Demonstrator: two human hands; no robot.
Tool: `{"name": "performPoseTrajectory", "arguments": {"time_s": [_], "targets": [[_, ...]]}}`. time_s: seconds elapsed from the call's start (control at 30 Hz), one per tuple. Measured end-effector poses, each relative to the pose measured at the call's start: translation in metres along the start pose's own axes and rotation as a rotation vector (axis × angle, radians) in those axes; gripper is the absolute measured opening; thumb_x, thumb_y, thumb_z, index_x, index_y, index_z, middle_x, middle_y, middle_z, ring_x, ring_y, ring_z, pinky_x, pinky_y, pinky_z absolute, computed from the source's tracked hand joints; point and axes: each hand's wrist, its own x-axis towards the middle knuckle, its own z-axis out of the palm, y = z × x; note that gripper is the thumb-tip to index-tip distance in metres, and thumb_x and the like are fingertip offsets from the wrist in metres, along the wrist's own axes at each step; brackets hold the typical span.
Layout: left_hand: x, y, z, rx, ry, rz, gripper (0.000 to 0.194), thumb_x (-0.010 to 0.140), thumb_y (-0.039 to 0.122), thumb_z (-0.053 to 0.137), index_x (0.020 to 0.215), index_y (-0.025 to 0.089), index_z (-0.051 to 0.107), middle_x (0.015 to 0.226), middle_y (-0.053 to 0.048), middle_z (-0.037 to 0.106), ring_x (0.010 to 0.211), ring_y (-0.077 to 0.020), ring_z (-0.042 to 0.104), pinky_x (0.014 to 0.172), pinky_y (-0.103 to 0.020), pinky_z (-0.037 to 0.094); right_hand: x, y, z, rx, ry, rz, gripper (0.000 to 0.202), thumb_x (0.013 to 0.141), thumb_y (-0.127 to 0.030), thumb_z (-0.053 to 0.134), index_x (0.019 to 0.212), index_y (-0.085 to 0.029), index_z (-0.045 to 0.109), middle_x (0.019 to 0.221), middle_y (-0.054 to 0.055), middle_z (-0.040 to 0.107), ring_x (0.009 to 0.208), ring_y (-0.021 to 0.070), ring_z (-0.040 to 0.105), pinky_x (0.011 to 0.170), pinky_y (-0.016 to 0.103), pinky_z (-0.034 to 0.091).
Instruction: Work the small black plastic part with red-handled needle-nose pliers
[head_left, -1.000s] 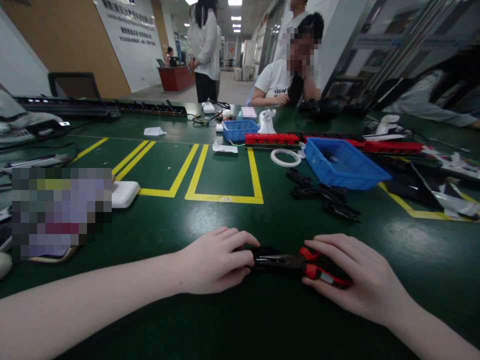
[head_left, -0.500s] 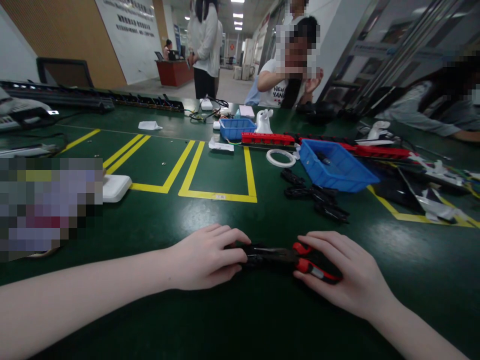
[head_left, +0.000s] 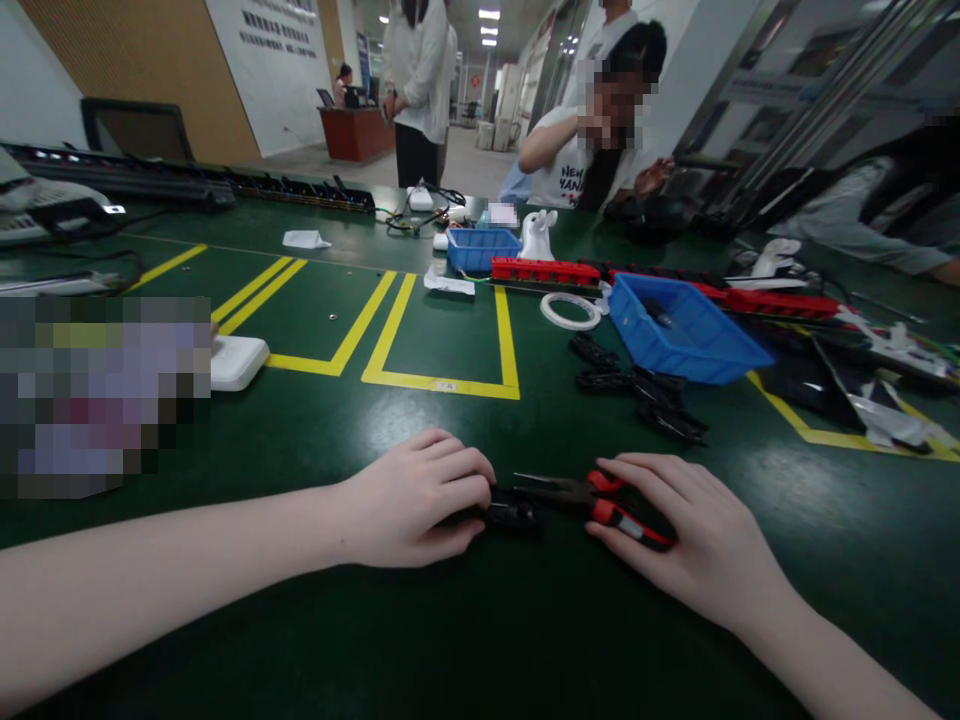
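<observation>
My left hand [head_left: 424, 500] is closed around a glossy black piece [head_left: 514, 510], whose right end sticks out past the fingertips. Its exact kind cannot be made out, but it resembles the black bundles [head_left: 637, 390] lying farther back. Needle-nose pliers [head_left: 611, 508] with red and black handles are gripped in my right hand [head_left: 690, 530]. Their thin jaws are spread apart and point left, one tip just above the black piece's end. Both hands are low over the green table [head_left: 420, 640].
Behind the hands are a roll of white tape [head_left: 570, 311] and a blue bin [head_left: 690, 330]. A smaller blue bin [head_left: 484, 250] and a red strip [head_left: 544, 270] are farther back. At left is a white box [head_left: 238, 362]. Other people [head_left: 577, 155] are across the table.
The pliers' jaws have spread and come apart from the black piece, which they overlapped before. Both hands stay nearly in place; the view has shifted slightly.
</observation>
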Motion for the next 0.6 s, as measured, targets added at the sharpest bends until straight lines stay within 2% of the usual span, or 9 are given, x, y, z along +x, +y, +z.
{"name": "performPoseTrajectory", "arguments": {"time_s": [0.2, 0.4, 0.6], "targets": [[-0.001, -0.001, -0.001, 0.009, -0.019, 0.004, 0.023, 0.095, 0.021, 0.057, 0.118, 0.02, 0.06, 0.12, -0.003, 0.064, 0.108, -0.0189, 0.06, 0.098, -0.037, 0.044, 0.002, -0.001, 0.002, -0.035, -0.027, 0.011, 0.047, 0.09, -0.051, 0.059, 0.124, -0.018, 0.058, 0.111, 0.013, 0.069, 0.099, 0.0289, 0.067, 0.08, 0.046, 0.053], [-0.001, -0.006, 0.002, 0.047, -0.01, 0.068, 0.022, 0.096, 0.023, 0.055, 0.117, 0.019, 0.063, 0.121, -0.005, 0.064, 0.106, -0.0198, 0.06, 0.093, -0.036, 0.046, 0.002, 0.001, 0.005, -0.048, -0.003, 0.008, 0.047, 0.093, -0.054, 0.054, 0.125, -0.02, 0.057, 0.111, 0.012, 0.068, 0.099, 0.0295, 0.066, 0.081, 0.047, 0.051], [-0.001, -0.008, 0.0, 0.128, 0.033, 0.146, 0.019, 0.097, 0.023, 0.055, 0.111, 0.017, 0.066, 0.123, -0.006, 0.063, 0.105, -0.0186, 0.061, 0.094, -0.034, 0.044, 0.0, 0.006, 0.012, -0.001, 0.034, -0.014, 0.043, 0.091, -0.052, 0.055, 0.126, -0.029, 0.057, 0.114, 0.01, 0.069, 0.098, 0.0325, 0.066, 0.084, 0.051, 0.047]]}}
